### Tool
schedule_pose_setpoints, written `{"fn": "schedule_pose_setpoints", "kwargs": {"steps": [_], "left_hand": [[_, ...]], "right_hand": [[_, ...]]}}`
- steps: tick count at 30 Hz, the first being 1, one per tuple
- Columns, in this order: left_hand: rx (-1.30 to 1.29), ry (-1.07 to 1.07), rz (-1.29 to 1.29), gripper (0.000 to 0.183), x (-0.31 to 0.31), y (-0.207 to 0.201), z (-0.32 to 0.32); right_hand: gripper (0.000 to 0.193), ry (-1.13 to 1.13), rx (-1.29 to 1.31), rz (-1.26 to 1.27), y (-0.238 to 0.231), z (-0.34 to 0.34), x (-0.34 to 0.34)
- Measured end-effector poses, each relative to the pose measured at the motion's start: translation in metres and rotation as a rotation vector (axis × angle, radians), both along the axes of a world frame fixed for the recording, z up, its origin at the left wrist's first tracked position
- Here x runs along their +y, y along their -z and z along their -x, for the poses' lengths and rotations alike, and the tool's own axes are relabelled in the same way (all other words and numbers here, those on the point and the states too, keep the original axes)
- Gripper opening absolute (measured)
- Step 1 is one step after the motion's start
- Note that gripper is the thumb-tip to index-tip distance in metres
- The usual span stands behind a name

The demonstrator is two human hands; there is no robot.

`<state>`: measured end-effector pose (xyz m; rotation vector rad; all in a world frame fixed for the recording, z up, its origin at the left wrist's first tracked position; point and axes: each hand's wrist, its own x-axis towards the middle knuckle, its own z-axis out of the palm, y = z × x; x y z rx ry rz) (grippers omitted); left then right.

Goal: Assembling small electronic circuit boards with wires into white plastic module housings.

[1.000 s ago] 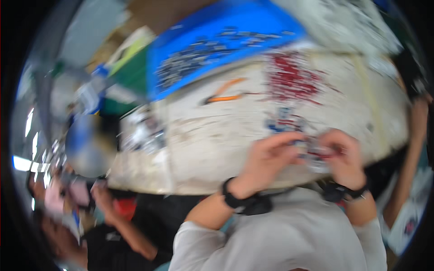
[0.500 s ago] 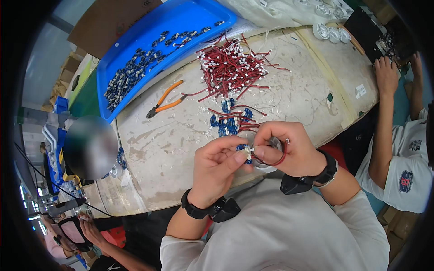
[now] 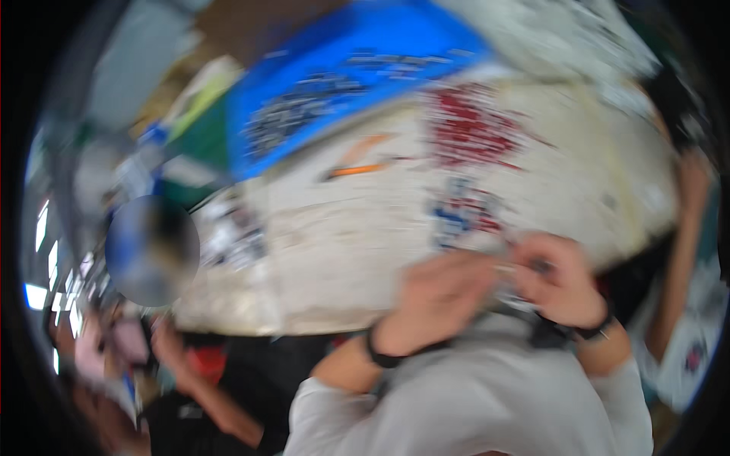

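Note:
Motion blurs the whole head view. My left hand (image 3: 449,292) is over the table's near edge, its back turned up and its fingers smeared, reaching toward my right hand. My right hand (image 3: 561,277) is beside it with curled fingers. A small pale spot shows where the fingertips meet, too blurred to identify. Just beyond the hands lies a cluster of small blue circuit boards (image 3: 455,216) with red wires. Farther off is a heap of red wires (image 3: 475,125) with white ends.
A blue tray (image 3: 414,29) of small dark parts stands at the back left. Orange-handled cutting pliers (image 3: 361,169) lie in front of it. Clear plastic sheeting (image 3: 547,38) covers the back right. Other people's arms (image 3: 677,251) show at right and at lower left (image 3: 217,406).
The view has swung, so the scene appears shifted right. Earlier my left hand held a small blue circuit board and my right a red wire; now my left hand's back is turned up.

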<state>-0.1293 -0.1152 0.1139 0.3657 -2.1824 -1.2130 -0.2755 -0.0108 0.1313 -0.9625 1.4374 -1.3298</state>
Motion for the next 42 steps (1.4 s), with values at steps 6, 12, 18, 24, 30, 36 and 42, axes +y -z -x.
{"fn": "schedule_pose_setpoints", "kwargs": {"steps": [6, 12, 18, 24, 30, 36, 42], "left_hand": [[0.259, 0.127, 0.198, 0.028, 0.019, 0.005, 0.023], [0.329, 0.108, 0.153, 0.028, 0.014, 0.006, 0.014], [0.343, 0.122, 0.166, 0.023, 0.007, 0.008, 0.014], [0.250, 0.255, 0.067, 0.026, -0.002, 0.015, 0.024], [0.166, 0.383, -0.626, 0.040, -0.009, 0.028, 0.035], [0.141, 0.679, -0.732, 0.046, -0.018, 0.040, 0.052], [0.218, 0.295, -0.779, 0.043, -0.018, 0.042, 0.045]], "right_hand": [[0.019, 0.171, 0.116, -0.060, 0.010, 0.016, 0.049], [0.018, 0.093, 0.230, 0.175, 0.008, 0.001, 0.022], [0.019, 0.048, 0.419, 0.147, -0.004, -0.002, 0.014], [0.023, -0.036, 0.347, 0.126, 0.008, 0.021, 0.015], [0.023, 0.130, 0.451, 0.460, 0.006, 0.019, 0.002], [0.022, 0.027, 0.638, 0.467, 0.006, 0.017, -0.014], [0.035, 0.108, 0.666, 0.279, 0.019, 0.020, -0.008]]}}
